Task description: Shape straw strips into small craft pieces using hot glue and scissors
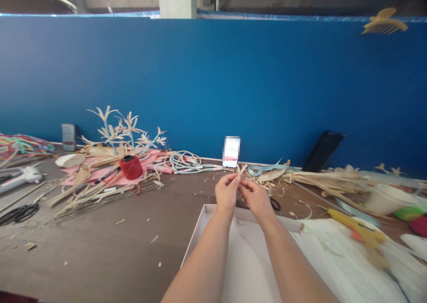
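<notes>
My left hand (226, 191) and my right hand (254, 197) meet above the far edge of a shallow white box lid (240, 254). Both are closed in a pinch, fingertips close together, on a small pale strip of dried leaf (243, 169) that pokes up between them. Most of the strip is hidden by my fingers. Just behind the hands a lit phone (231, 152) leans against the blue panel. Black scissor handles (275, 204) show beside my right wrist.
Left are dried-leaf flowers (130, 125), a red thread spool (130, 167), black scissors (20, 214) and a white glue gun (23, 178). A yellow glue gun (362, 232) lies on papers at right, near a white cup (387, 199). A blue panel (213, 85) closes off the table's back.
</notes>
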`<state>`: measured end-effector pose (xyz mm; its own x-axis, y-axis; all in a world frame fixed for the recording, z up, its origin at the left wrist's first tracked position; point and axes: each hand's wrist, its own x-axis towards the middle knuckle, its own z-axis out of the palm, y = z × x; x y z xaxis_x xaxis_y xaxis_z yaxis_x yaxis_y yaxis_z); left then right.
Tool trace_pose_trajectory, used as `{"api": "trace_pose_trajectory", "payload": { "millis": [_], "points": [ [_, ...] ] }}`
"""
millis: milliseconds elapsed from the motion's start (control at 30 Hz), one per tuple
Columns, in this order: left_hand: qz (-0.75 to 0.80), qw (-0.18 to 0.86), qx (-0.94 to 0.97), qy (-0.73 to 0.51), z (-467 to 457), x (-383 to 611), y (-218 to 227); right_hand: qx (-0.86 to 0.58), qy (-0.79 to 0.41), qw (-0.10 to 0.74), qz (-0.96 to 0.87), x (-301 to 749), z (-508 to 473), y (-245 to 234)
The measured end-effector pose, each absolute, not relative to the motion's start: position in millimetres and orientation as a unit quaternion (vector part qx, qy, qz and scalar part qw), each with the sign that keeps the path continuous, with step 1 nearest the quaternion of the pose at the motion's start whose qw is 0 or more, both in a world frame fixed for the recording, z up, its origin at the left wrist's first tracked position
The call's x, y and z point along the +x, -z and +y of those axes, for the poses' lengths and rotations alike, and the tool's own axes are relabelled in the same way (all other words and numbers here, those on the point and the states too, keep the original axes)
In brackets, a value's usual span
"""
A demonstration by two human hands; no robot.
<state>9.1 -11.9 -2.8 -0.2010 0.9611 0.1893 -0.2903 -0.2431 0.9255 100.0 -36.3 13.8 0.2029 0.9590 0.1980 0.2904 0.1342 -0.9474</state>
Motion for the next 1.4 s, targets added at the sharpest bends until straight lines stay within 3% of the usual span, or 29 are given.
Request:
{"api": "trace_pose_trajectory", "payload": {
  "millis": [567, 867, 1400],
  "points": [
    [0.382, 0.481, 0.443, -0.653, -15.2, 8.2, -3.0, -0.581, -0.276, 0.518, -0.563, 103.0, -34.4, -10.0],
    [0.304, 0.604, 0.374, -0.635, -13.1, 7.3, -2.8, -0.561, -0.303, 0.523, -0.566, 102.0, -33.7, -9.5],
    [0.238, 0.68, 0.333, -0.609, -15.2, 2.5, -7.1, -0.518, -0.372, 0.514, -0.574, 101.9, -32.5, -3.7]
  ]
}}
